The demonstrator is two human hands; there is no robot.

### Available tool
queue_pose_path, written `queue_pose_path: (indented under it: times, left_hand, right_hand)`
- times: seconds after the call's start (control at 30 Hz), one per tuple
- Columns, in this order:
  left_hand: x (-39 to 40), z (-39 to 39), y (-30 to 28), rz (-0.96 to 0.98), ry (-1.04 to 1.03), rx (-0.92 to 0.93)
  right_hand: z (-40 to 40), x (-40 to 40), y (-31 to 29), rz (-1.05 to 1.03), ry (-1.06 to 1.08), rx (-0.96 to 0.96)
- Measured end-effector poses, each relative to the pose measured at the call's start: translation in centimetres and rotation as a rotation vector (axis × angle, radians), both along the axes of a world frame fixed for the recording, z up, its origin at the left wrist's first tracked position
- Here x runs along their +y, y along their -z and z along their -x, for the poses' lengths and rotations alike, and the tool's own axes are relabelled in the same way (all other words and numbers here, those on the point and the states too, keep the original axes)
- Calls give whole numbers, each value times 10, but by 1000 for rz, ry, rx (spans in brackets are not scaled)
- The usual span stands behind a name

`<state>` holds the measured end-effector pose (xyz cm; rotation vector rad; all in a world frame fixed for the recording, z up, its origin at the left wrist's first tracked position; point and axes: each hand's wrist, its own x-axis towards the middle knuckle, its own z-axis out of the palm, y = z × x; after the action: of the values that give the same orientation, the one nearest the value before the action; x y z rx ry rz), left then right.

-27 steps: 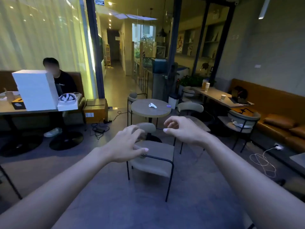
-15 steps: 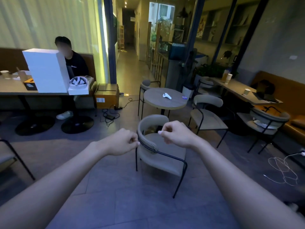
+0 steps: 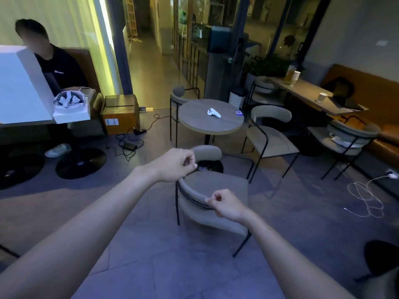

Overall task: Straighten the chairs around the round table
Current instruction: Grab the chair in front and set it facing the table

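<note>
Since half second ago, near chair [image 3: 212,190] turned; my hands now staggered along backrest. Left hand [image 3: 176,165] fingers pinching far end, right hand [image 3: 226,205] fingers pinching near rim. Chair sits just short of round tabletop [image 3: 207,126], angled. Judgement: first chair mid-straightening; side chair [image 3: 269,134] and far chair [image 3: 179,94] left.

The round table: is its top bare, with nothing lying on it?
No: the round table carries a white controller near its middle and a small blue item by its right edge.
</note>
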<state>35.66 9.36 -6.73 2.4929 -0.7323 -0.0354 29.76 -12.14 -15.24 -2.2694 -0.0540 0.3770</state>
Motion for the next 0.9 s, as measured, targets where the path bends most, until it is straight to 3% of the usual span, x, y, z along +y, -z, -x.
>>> queue_pose_path:
  times: [0.17, 0.27, 0.37, 0.5, 0.8, 0.9]
  left_hand:
    - [-23, -77, 45, -155, 82, 43]
    - [-26, -126, 81, -347, 34, 166]
    - [-27, -175, 112, -585, 19, 181]
    - [-27, -238, 138, -754, 41, 221]
    - [-22, -346, 160, -816, 155, 207]
    - [-21, -373, 168, -735, 197, 274]
  right_hand:
    - [-86, -1, -1, -48, 10, -11]
    - [-148, -1, 3, 41, -16, -53]
    - [-208, -4, 9, 55, -22, -41]
    - [-278, 0, 29, 70, -16, 47]
    - [-374, 25, 63, 82, 47, 213]
    - [-388, 31, 70, 67, 144, 200]
